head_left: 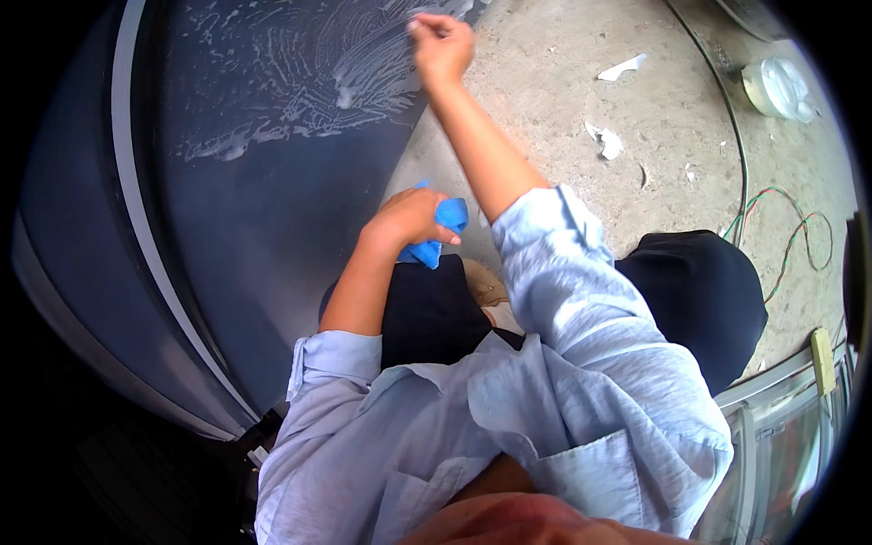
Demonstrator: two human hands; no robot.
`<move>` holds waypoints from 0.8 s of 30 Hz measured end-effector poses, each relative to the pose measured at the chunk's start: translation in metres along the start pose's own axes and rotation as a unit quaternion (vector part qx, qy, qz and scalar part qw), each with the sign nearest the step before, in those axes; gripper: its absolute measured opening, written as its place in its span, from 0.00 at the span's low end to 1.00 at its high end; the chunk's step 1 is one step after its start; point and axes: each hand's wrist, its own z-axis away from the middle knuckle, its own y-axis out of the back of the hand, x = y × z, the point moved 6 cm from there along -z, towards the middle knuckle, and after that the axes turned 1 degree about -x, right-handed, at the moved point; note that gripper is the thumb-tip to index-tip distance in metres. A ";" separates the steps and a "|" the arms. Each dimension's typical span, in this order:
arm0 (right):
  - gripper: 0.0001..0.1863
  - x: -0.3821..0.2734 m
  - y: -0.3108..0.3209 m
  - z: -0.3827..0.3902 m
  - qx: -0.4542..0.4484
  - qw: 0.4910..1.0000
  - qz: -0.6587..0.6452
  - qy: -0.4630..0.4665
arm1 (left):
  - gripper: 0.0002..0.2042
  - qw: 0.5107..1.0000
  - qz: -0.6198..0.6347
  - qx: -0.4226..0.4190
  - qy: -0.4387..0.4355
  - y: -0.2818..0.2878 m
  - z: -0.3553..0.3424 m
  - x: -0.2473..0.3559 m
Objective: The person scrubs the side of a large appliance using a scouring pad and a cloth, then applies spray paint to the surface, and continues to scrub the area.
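My left hand point(400, 221) is closed round a crumpled blue cloth point(450, 215), held just above my left knee beside a dark blue-grey panel point(272, 227). Whitish, streaky suds point(309, 91) spread over the panel's far part, with curved wipe marks through them. My right hand point(443, 50) reaches out to the panel's far right edge, its fingers curled in and slightly blurred. Whatever those fingers hold, if anything, does not show.
Torn white scraps point(610, 143) lie on the rough concrete floor point(545, 91) to the right. Farther right are a clear plastic tub point(778, 88), a black cable point(738, 118) and a twisted red-green wire point(799, 227). A glazed metal frame point(772, 436) stands at the lower right.
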 end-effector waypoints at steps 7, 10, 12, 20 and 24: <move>0.01 -0.028 -0.014 -0.012 0.007 0.994 0.036 0.104 | 0.31 0.996 0.003 0.081 -0.043 0.000 -0.001 -0.004; 0.03 0.007 -0.012 -0.063 -0.033 0.998 -0.053 -0.005 | 0.30 0.999 0.001 0.042 -0.011 0.002 0.003 -0.001; 0.04 0.023 0.003 -0.095 -0.011 0.995 -0.102 -0.006 | 0.29 0.999 0.002 0.027 -0.017 0.004 -0.002 0.004; 0.02 -0.045 -0.007 0.058 -0.021 0.980 0.085 0.180 | 0.28 0.996 0.051 0.058 -0.044 -0.007 -0.014 -0.018; 0.06 0.003 0.015 -0.022 0.037 0.999 0.032 0.001 | 0.29 1.000 0.014 0.020 -0.014 -0.004 -0.008 -0.011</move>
